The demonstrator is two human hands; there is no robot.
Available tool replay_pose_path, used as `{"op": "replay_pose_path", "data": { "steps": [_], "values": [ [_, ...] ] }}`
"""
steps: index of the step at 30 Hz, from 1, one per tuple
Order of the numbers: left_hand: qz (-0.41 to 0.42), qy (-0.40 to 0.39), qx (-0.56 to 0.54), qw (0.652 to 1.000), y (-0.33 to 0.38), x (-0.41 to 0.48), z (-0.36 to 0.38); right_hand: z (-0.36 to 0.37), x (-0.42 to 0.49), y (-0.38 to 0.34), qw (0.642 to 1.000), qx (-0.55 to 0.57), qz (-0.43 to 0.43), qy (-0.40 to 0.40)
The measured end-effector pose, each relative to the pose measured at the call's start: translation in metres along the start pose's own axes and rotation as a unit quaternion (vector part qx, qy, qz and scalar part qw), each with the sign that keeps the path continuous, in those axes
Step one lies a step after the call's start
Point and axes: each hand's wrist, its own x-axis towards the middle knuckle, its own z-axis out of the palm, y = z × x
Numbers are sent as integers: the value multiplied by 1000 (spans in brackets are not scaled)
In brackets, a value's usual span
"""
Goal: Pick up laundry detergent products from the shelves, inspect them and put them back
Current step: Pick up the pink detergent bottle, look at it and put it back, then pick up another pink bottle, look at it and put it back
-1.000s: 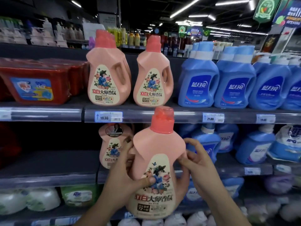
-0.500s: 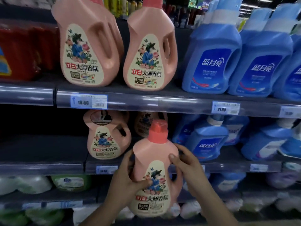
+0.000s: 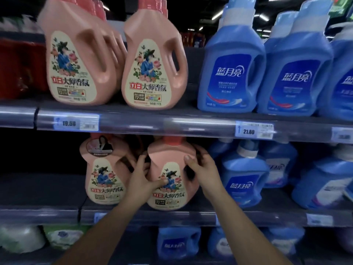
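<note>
Item, nearest: two bare forearms reaching up from the lower edge toward the held pink detergent bottle [image 3: 168, 159]. Left hand [image 3: 141, 182]: fingers curled round that bottle's left flank, thumb laid across its floral label, grasping it. Right hand [image 3: 204, 173]: thumb on the bottle's front shoulder, fingers wrapped round its right, handle side, grasping it. The held pink detergent bottle: upright, red cap just beneath the upper shelf rail [image 3: 172, 125], base at the deck of the middle shelf [image 3: 191, 217]; whether it rests its full weight there cannot be told. Just left of the bottle: a second pink bottle [image 3: 103, 178] of the same label, upright. Right of the bottle, same shelf: blue detergent bottles [image 3: 242, 180], several deep. Below the bottle: a blue jug [image 3: 177, 243]; below and far left, white and green soft packs [image 3: 21, 238]. Above the bottle: two rows of larger pink bottles [image 3: 152, 67]; above and right, large blue bottles [image 3: 231, 73]; above and far left, red boxes [image 3: 21, 67]. Rail tags above the bottle: 19.50 [image 3: 76, 122] to its left, 21.80 [image 3: 254, 130] to its right
</note>
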Motion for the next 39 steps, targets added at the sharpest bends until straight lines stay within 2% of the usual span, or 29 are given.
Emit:
{"op": "replay_pose_path", "data": {
  "steps": [3,11,13,15,16,19,23,25,28,30,34,39],
  "values": [
    [10,11,-6,1000,-10,9,7,-6,9,7,998,-56,-19,-12],
    [-5,1,-1,1000,-12,13,19,-16,19,3,990,-131,5,-46],
    [-7,-5,18,1000,-4,7,17,-14,10,-1,987,-157,-12,-3],
    [-1,-6,45,999,3,-1,11,-9,-5,-5,977,-192,-65,64],
    [-8,-6,53,999,5,-8,6,-4,-14,-7,974,-196,-86,70],
    [-56,31,43,997,4,-37,-18,26,-31,-9,978,-183,-92,-32],
    [-70,138,129,979,2,-63,-73,82,-31,4,969,-166,-20,-182],
    [-87,198,161,963,-2,-63,-103,105,-24,13,958,-203,-11,-203],
    [-113,235,165,951,-6,-45,-137,134,-5,15,940,-292,-54,-167],
    [-132,197,135,962,-9,-24,-156,150,7,14,936,-315,-42,-150],
    [-124,39,59,990,-23,11,-187,177,18,23,954,-248,40,-165],
    [-86,-27,28,996,-34,34,-202,191,16,29,973,-195,58,-110]
  ]
}}
